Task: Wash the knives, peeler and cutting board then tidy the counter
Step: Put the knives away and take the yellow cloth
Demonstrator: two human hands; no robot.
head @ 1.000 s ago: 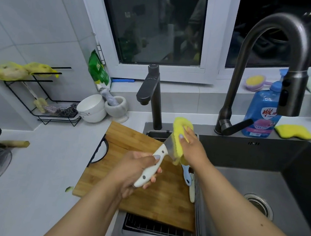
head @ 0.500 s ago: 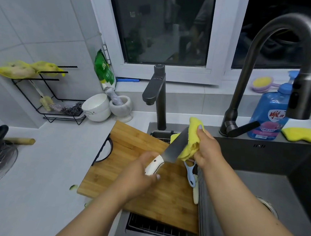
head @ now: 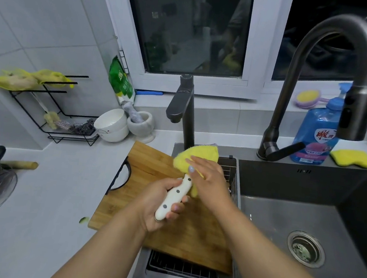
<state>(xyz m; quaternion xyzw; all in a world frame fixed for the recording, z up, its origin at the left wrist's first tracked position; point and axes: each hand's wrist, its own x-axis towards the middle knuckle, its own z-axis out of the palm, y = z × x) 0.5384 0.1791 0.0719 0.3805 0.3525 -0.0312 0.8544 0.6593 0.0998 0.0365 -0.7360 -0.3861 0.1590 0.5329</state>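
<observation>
A pale grey bench [head: 46, 197] runs under white wall tiles and a dark window, with a dark grey sink [head: 304, 216] set into it on the right and a tall curved dark tap [head: 331, 63] arching over the basin. A bamboo cutting board [head: 148, 171] with a black handle loop lies across the sink's left edge, partly over a wire rack [head: 188, 270] sitting in the sink. At the back left stand a black wire stand [head: 69, 115] draped with yellow cloths, stacked white bowls [head: 112, 126] and a stone mortar [head: 142, 124]; behind the basin are a blue soap bottle [head: 316, 137] and a spare yellow sponge [head: 353, 158]. Both forearms reach in from the bottom edge and meet above the board. The left hand [head: 161, 205] is curled round the white, riveted handle of a knife [head: 176, 197], palm turned up, the handle pointing back toward the person. The right hand [head: 210, 181] presses a folded yellow sponge [head: 195, 157] round the knife's blade, fingers laid over the top and thumb pinching near the bolster, so the blade itself is hidden inside the soft, nubbly foam. The peeler cannot be made out here. A small green scrap [head: 84, 220] lies on the bench just left of the board's near corner.
</observation>
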